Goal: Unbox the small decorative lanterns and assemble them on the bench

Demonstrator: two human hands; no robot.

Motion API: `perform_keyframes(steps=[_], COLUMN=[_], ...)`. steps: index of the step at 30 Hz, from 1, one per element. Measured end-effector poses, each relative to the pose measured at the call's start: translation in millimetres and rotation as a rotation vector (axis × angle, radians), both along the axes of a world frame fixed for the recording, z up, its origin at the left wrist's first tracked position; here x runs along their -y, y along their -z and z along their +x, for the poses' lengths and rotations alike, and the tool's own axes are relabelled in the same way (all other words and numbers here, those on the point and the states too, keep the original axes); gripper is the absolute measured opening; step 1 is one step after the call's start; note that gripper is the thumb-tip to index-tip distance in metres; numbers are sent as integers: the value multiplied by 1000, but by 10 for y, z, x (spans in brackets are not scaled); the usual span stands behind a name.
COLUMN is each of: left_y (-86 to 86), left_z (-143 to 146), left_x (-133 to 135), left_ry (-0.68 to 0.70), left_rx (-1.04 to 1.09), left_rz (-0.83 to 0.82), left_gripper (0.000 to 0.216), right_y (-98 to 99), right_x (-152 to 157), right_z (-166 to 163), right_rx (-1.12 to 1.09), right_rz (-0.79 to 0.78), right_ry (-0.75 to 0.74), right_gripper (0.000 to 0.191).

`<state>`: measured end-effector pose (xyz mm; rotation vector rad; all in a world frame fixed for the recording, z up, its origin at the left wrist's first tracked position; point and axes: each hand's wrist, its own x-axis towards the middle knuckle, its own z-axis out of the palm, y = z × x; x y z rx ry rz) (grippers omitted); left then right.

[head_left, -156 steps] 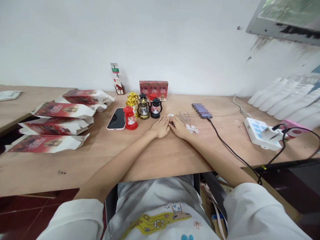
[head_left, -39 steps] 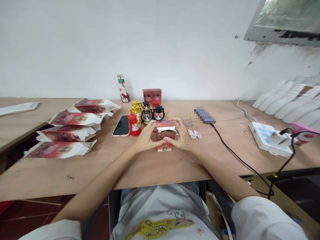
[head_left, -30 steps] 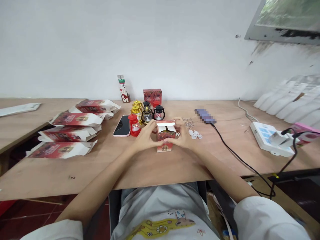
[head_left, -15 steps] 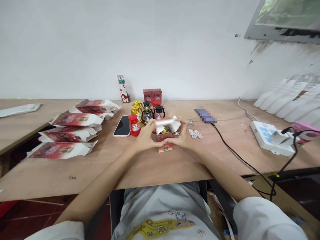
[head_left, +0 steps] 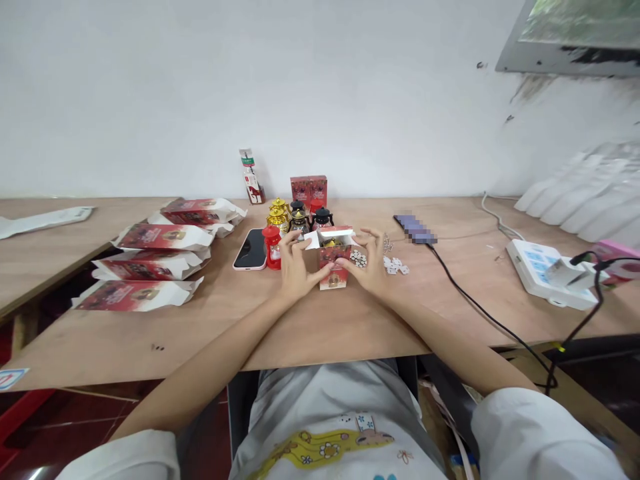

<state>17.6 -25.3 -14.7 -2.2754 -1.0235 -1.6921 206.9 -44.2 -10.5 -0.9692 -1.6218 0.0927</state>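
Observation:
A small red printed cardboard box (head_left: 333, 275) stands upright on the table in front of me. Its top is open, with white inner flaps out at the sides and a lid panel raised at the back. Something gold shows inside, probably a small lantern like those behind. My left hand (head_left: 296, 268) curves round the left side, thumb on the box front and fingertips at the left flap. Mirroring it, my right hand (head_left: 371, 265) has its thumb on the front and bent fingers by the right flap. Just behind stand several small lanterns (head_left: 278, 215), gold, black and red.
Flat, partly opened red-and-white cartons (head_left: 145, 293) lie on the left. A dark-screened phone (head_left: 251, 249) is beside the lanterns. To the right are small white pieces (head_left: 395, 265), a cabled phone (head_left: 415, 229) and a white power strip (head_left: 545, 273). Two finished-looking red boxes (head_left: 309, 190) stand at the wall.
The fingers of both hands have lifted and spread away from the box top, and the side flaps show more. The thumbs remain at the front. The whole view has shifted slightly.

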Motion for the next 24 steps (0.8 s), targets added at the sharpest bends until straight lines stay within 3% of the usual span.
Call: perform_keyframes(steps=[5, 8, 11, 13, 17, 21, 24], left_y=[-99, -200, -306, -364, -452, -538, -593], left_z=[-76, -109, -147, -167, -178, -198, -237], left_x=[16, 35, 49, 59, 65, 24, -12], left_ry=[-44, -33, -16, -21, -7, 139, 224], left_rx=[-182, -274, -277, -230, -122, -4, 68], left_rz=[166, 187, 96, 28, -123, -344, -484], left_gripper=[55, 38, 27, 32, 38, 32, 28], right_y=[-1, -29, -74, -97, -122, -113, -19], right_x=[12, 20, 36, 53, 90, 87, 32], right_z=[42, 68, 65, 41, -18, -29, -26], right_rx=[121, 174, 208, 224, 261, 242, 235], right_rz=[130, 96, 25, 1, -14, -1, -55], right_ry=[39, -2, -58, -106, -204, -202, -284], right_gripper=[44, 46, 57, 62, 56, 57, 74])
